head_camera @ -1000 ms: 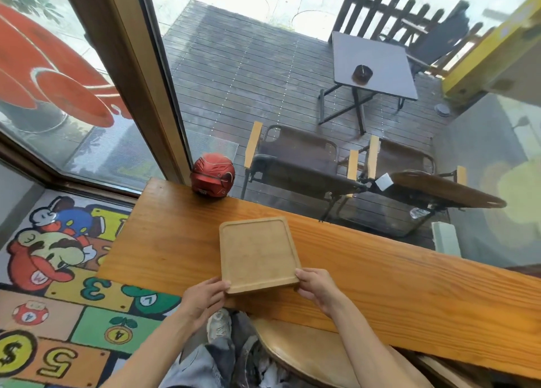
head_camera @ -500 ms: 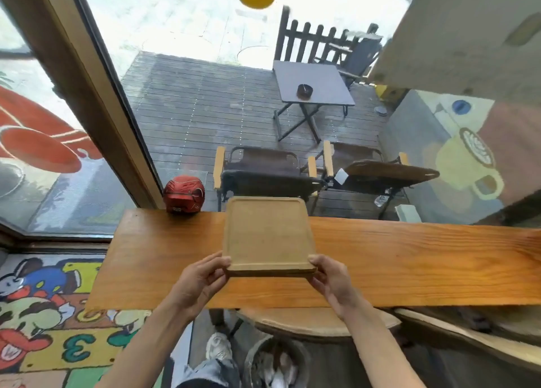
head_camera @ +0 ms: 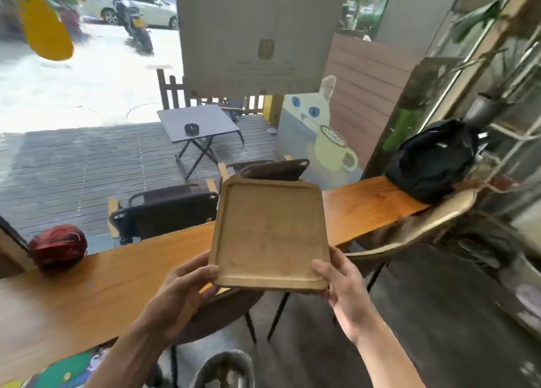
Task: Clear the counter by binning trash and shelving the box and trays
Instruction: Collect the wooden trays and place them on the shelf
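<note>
My left hand [head_camera: 181, 288] curls round the near left corner of the tray [head_camera: 269, 235], thumb on the rim, fingers tucked beneath. My right hand [head_camera: 344, 282] clamps the near right corner the same way, thumb on top, fingers mostly hidden below. The tray is in the air, tipped up towards me, above the near edge of the counter [head_camera: 73, 294]. It looks like stiff wood, light enough to carry and smooth, so I judge a two-corner grip under the raised rim safest. A red helmet [head_camera: 57, 245] sits far left on the counter, a black bag [head_camera: 430, 159] far right.
</note>
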